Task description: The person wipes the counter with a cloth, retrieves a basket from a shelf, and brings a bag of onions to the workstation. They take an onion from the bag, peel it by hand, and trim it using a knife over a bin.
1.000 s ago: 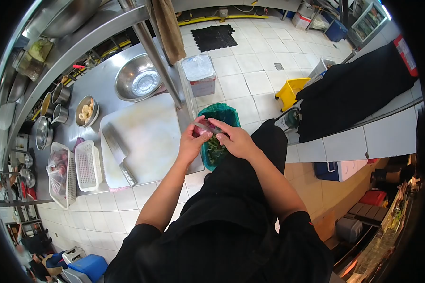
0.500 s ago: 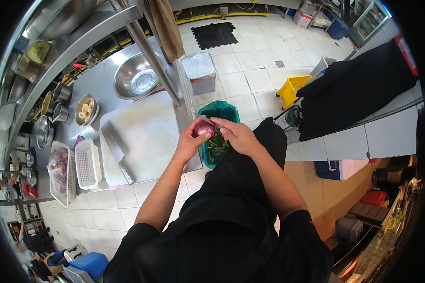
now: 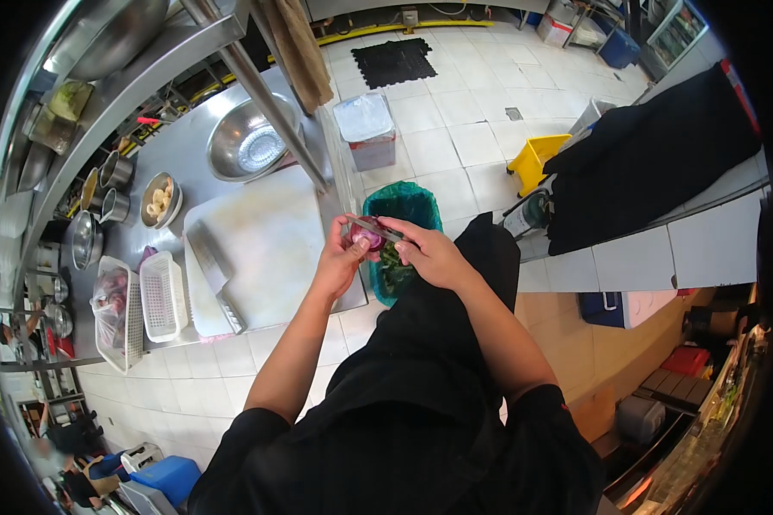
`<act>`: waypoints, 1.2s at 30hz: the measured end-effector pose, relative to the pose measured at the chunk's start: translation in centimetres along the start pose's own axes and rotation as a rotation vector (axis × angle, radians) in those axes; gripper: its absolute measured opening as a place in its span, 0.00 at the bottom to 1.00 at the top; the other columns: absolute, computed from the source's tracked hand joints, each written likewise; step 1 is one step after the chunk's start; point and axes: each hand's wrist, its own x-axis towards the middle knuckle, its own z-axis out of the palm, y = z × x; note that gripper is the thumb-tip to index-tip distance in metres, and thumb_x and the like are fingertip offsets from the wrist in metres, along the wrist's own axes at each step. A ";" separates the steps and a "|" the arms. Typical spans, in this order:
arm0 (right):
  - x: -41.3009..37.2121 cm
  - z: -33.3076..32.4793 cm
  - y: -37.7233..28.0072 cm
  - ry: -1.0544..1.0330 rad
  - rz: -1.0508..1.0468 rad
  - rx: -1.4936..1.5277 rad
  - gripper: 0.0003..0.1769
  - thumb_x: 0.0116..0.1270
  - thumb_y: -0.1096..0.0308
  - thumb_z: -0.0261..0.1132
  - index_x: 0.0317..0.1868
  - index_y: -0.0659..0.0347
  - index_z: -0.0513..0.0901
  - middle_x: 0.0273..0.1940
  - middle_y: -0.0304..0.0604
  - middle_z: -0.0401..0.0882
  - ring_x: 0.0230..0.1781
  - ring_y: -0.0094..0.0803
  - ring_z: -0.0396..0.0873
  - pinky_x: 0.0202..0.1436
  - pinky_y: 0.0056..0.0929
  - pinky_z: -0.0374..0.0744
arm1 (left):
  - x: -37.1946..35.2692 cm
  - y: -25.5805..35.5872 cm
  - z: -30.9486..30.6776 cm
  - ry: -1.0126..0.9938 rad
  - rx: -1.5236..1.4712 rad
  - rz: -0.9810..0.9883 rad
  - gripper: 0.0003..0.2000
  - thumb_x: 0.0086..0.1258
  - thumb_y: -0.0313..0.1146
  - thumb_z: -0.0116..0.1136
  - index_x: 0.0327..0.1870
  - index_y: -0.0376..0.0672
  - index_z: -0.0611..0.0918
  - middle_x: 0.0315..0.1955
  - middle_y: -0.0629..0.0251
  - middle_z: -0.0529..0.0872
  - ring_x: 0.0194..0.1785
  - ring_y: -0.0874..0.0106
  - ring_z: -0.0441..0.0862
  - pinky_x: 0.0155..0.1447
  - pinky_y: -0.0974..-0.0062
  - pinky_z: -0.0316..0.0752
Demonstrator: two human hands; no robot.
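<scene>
My left hand (image 3: 336,264) is closed around a red onion (image 3: 367,241), holding it over a bin lined with a green bag (image 3: 395,199). A small knife (image 3: 369,226) is gripped in my right hand (image 3: 435,256). Its blade lies across the upper side of the onion, and the handle is mostly hidden by my fingers. Green scraps (image 3: 395,276) show inside the bin, below my hands. To the left, a large knife (image 3: 210,268) rests on a white cutting board (image 3: 275,249).
On the steel table stand a large metal bowl (image 3: 223,142), a bowl of pale peeled pieces (image 3: 158,202), a white basket (image 3: 163,296) and another basket with a plastic bag (image 3: 114,296). A lidded bucket (image 3: 365,124) is beyond the bin. A shelf post (image 3: 262,90) rises at the table's edge.
The onion has turned in my left hand and shows a paler patch. The small knife's blade now lies further across it, its tip near my left fingers.
</scene>
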 end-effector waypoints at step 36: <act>-0.1 2.0 1.1 0.268 -0.166 0.091 0.22 0.69 0.69 0.54 0.64 0.48 0.71 0.33 0.48 0.81 0.28 0.38 0.77 0.36 0.29 0.74 | 0.2 0.1 0.4 -0.088 -0.144 -0.038 0.19 0.67 0.31 0.58 0.53 0.49 0.62 0.46 0.59 0.75 0.42 0.66 0.79 0.46 0.68 0.76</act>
